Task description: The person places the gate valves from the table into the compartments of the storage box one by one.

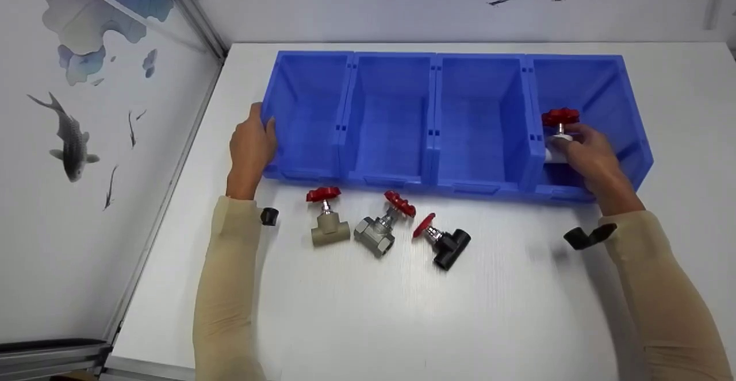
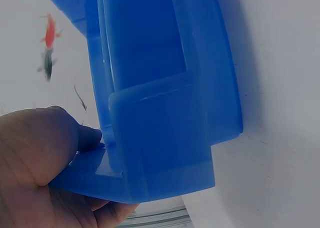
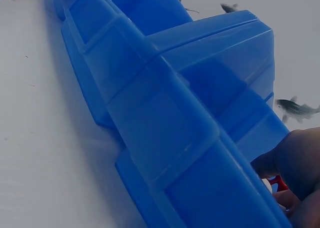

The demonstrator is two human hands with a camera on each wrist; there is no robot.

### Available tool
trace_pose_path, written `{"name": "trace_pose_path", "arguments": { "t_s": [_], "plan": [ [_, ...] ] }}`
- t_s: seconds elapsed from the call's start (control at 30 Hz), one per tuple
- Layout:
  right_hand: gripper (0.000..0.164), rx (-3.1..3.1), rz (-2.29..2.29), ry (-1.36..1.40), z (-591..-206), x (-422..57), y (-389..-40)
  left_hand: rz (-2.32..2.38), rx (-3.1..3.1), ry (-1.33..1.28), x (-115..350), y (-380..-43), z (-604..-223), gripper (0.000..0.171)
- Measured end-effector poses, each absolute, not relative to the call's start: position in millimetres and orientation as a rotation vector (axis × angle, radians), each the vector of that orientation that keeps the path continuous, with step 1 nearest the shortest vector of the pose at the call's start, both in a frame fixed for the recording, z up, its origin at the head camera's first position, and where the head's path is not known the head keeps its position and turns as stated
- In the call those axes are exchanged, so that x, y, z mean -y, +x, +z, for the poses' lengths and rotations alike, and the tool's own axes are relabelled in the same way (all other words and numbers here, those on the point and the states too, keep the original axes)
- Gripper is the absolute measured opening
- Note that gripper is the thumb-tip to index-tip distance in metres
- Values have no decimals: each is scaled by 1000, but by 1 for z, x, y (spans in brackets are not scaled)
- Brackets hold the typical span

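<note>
The row of blue bins (image 1: 391,139) looks like smooth plastic with a soft sheen. The white valve (image 1: 553,154) in the right bin has a plastic-looking body. Of the valves nearer, the left beige valve (image 1: 329,229) looks matt and plastic, the middle grey valve (image 1: 374,236) metallic, the right black valve (image 1: 449,247) like smooth plastic. Their stems (image 1: 326,207) are shiny metal. The white table (image 1: 368,312) is smooth and slightly glossy; the sleeves (image 1: 230,272) are matt cloth.
</note>
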State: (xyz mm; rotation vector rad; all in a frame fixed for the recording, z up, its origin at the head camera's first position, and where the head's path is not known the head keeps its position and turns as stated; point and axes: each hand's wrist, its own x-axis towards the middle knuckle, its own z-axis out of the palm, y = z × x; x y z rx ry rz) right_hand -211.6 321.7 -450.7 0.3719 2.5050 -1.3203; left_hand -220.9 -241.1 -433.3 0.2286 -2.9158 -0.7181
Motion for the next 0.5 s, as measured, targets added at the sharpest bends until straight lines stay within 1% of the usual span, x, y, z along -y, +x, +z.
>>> {"name": "trace_pose_path", "arguments": {
  "t_s": [0.13,0.27,0.5],
  "plan": [
    [71,-2494,-1324,372,-451,-322,-212,-724,2914,229,241,-221,-433,46],
    [75,-2491,-1326,361,-450,-322,-212,-729,2912,233,241,-221,-433,46],
    [73,-2494,-1342,338,-451,-322,-212,-727,2910,242,241,-222,-434,46]
  ]
}}
